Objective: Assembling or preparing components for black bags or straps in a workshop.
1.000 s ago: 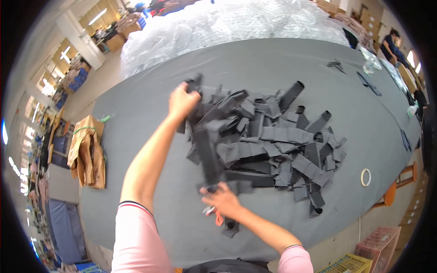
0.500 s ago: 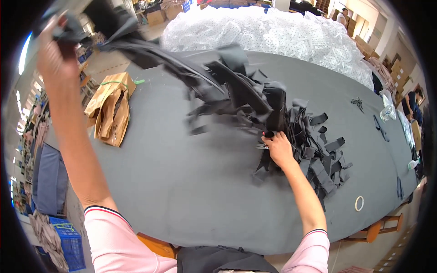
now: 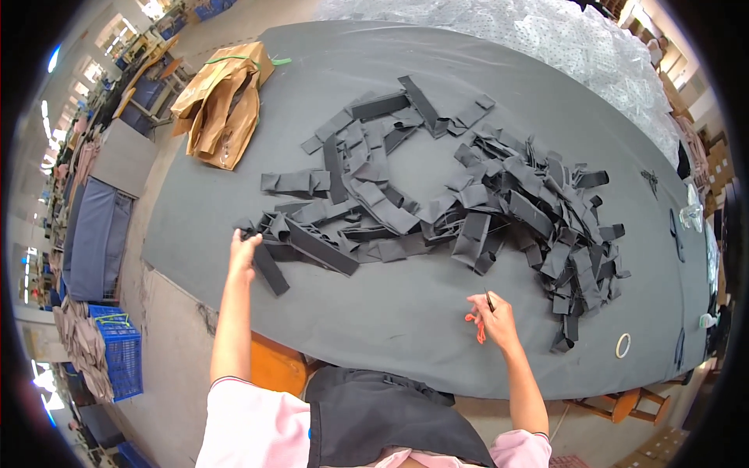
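A long chain of dark grey fabric strips [image 3: 373, 204] lies looped across the table, its strips joined or tangled together. At its left end my left hand [image 3: 243, 253] has its fingers closed on a bunched dark strip. My right hand [image 3: 496, 318] hovers above the table in front of the pile, apart from the strips. In it are what look like small thread snips [image 3: 490, 301], with a dark pointed tip. An orange-red loop [image 3: 479, 331] hangs below its fingers. To the right the strips heap up thickly in a pile [image 3: 538, 204].
The grey-covered table [image 3: 374, 312] carries a brown paper bag [image 3: 226, 117] at left and a tape roll [image 3: 622, 345] at right. Clear dotted plastic [image 3: 499, 43] is heaped at the far edge. A blue crate [image 3: 117, 355] and wooden stools [image 3: 624, 405] stand beside the table.
My left hand has come down from high at the left to the table's left side. The strips, blurred in the air before, now lie spread out. My right hand has moved nearer me, off the pile.
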`<state>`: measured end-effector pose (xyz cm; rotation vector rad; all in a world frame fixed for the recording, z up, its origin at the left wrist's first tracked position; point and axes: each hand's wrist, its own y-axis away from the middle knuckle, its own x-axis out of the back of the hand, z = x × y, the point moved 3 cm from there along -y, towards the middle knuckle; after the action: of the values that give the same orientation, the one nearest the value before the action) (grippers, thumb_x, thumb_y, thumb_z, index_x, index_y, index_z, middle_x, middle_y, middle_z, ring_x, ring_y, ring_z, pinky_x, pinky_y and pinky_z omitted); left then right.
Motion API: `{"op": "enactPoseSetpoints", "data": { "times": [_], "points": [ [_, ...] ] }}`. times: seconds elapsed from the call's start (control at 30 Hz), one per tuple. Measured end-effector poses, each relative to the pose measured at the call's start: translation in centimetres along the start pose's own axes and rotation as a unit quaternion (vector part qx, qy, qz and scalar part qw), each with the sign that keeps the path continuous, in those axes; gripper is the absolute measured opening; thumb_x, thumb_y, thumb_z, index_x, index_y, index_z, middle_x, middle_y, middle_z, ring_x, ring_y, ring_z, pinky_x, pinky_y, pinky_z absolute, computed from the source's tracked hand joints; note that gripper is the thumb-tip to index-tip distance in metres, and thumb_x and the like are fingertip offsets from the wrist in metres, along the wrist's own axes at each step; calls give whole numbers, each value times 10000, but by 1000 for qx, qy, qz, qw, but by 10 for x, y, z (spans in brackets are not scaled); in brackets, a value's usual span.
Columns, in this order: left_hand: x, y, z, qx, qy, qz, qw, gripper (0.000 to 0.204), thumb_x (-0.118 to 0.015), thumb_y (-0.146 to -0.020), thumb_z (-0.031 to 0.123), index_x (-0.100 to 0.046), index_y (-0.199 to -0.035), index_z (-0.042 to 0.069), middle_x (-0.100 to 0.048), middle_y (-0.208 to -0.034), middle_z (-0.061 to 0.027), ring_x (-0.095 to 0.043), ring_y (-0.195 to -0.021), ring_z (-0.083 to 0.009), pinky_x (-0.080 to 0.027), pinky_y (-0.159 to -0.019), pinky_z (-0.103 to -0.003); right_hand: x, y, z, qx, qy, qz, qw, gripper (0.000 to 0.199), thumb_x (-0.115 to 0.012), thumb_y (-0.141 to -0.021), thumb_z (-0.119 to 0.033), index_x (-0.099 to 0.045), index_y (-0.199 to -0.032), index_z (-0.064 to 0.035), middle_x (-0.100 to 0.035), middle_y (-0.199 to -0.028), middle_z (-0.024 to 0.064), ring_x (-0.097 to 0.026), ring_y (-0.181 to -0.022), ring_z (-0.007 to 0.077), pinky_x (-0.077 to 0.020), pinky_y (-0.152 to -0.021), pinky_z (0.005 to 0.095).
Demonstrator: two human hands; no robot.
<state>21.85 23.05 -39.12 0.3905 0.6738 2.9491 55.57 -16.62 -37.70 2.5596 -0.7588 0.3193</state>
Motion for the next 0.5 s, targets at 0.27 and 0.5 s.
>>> {"op": "enactPoseSetpoints", "data": {
  "times": [0.27, 0.5],
  "points": [
    [-19, 24, 45, -238, -489, 225, 808, 577, -655, -736, 238, -425, -1258, 151, -222, -1397, -128, -351, -1213, -319, -340, -942, -427, -25, -52, -79, 123, -46, 92, 987, 162, -544, -860, -158, -623, -959, -57, -602, -665, 38, -577, -585, 125, -439, -527, 236],
    [-101, 0, 97, -292, -651, -63, 698, 345, -613, -764, 294, -573, -1056, 115, -632, -902, -109, -599, -860, -312, -476, -723, -423, -25, -100, -80, 85, 307, 69, 945, 276, -563, -823, -323, -576, -1063, -188, -627, -747, 180, -621, -716, 336, -485, -614, 437]
  ]
}}
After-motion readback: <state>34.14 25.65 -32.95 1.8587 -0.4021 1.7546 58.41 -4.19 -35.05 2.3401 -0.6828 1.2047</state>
